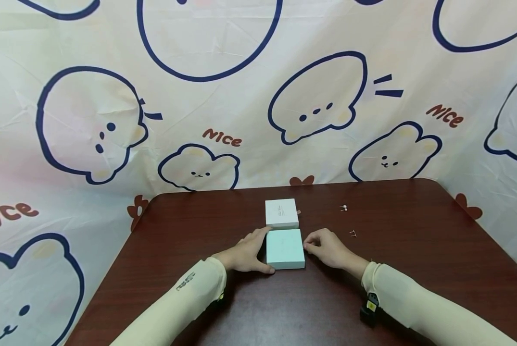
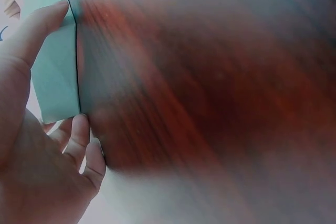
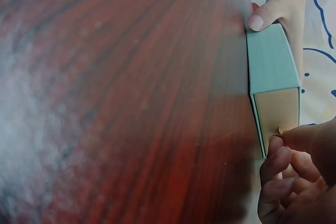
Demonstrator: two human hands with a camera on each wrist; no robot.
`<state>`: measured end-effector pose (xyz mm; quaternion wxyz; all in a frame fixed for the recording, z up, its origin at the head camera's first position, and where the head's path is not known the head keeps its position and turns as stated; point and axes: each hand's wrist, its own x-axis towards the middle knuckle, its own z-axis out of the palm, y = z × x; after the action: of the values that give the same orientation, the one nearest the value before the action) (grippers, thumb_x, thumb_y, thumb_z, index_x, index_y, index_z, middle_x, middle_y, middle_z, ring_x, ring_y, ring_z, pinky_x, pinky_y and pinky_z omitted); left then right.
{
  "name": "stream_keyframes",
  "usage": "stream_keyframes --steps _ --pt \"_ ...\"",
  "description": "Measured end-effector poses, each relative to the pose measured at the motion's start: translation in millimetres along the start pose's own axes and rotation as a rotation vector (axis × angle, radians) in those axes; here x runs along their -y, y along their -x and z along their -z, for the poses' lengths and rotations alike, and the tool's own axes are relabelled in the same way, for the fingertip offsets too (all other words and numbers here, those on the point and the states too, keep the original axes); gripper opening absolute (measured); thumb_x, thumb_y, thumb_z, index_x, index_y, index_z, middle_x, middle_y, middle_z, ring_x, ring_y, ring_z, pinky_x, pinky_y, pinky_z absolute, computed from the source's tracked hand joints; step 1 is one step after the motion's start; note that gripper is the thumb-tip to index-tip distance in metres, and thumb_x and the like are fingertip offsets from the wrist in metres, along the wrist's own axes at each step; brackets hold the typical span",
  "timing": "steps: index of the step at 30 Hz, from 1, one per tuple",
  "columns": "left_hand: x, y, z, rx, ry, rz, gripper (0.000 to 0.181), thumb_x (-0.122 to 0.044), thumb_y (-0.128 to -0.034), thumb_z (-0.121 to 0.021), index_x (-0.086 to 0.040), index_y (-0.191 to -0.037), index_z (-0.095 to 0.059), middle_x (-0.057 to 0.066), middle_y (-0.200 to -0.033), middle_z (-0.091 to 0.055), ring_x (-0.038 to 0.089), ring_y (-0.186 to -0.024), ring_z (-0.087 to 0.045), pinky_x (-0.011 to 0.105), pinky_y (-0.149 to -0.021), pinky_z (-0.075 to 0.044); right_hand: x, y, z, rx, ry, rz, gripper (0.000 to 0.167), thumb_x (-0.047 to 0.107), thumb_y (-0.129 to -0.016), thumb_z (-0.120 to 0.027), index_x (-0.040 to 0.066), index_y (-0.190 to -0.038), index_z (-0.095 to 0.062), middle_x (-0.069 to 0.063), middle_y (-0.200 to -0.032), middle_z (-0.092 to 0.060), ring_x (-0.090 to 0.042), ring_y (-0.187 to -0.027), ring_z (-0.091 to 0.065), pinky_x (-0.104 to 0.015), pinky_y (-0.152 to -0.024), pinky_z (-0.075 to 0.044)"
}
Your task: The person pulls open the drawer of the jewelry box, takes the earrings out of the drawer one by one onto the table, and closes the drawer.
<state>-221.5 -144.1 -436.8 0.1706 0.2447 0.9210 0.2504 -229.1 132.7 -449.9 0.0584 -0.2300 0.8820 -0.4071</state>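
A mint-green square box [image 1: 285, 249] lies flat on the table. My left hand [image 1: 246, 251] holds it along its left side, thumb at the near corner and fingers toward the far corner; the thumb also shows on the box in the right wrist view. At the right end, my right hand [image 1: 327, 247] pinches a small brownish pull tab [image 3: 279, 131] between thumb and fingertip. That tab comes out of the box's tan end face [image 3: 276, 111], which sits between green outer walls. What the box contains is hidden.
Just behind the green box stands a paler, white-topped box [image 1: 282, 213] with small print and a tan tab at its right. Two pairs of tiny earrings lie to the right, one pair [image 1: 344, 208] farther back, another [image 1: 353, 233] nearer. A patterned cloth [image 1: 249, 110] hangs behind the table.
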Motion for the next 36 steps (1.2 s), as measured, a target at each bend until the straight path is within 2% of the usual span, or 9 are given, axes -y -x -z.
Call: stream_keyframes --steps 13,25,36 --pt "2.4 1.0 -0.5 0.002 -0.009 -0.004 0.113 -0.051 -0.0829 -0.08 -0.018 -0.164 -0.008 0.014 -0.166 -0.023 0.038 -0.153 -0.025 0.063 -0.118 -0.026 0.4 -0.4 1.0 -0.007 -0.006 -0.024 0.015 0.007 -0.097 -0.063 0.007 -0.09 -0.076 -0.003 -0.079 -0.07 -0.007 -0.068 -0.053 -0.023 -0.065 -0.044" --pt "2.5 3.4 0.9 0.007 0.014 -0.001 0.111 -0.051 -0.084 -0.079 -0.02 -0.164 -0.009 0.013 -0.167 -0.022 0.038 -0.153 -0.023 0.062 -0.119 -0.025 0.7 0.5 0.8 -0.015 -0.004 -0.006 0.014 0.009 -0.097 -0.064 0.007 -0.089 -0.076 -0.002 -0.079 -0.07 -0.008 -0.071 -0.053 -0.024 -0.066 -0.044" --pt "5.2 5.1 1.7 -0.001 0.017 0.002 0.109 -0.051 -0.0847 -0.078 -0.02 -0.164 -0.01 0.013 -0.167 -0.022 0.038 -0.153 -0.024 0.062 -0.118 -0.027 0.6 -1.2 0.6 -0.022 0.011 -0.025 0.015 0.008 -0.097 -0.064 0.008 -0.089 -0.076 0.001 -0.078 -0.069 -0.009 -0.072 -0.054 -0.024 -0.068 -0.045"
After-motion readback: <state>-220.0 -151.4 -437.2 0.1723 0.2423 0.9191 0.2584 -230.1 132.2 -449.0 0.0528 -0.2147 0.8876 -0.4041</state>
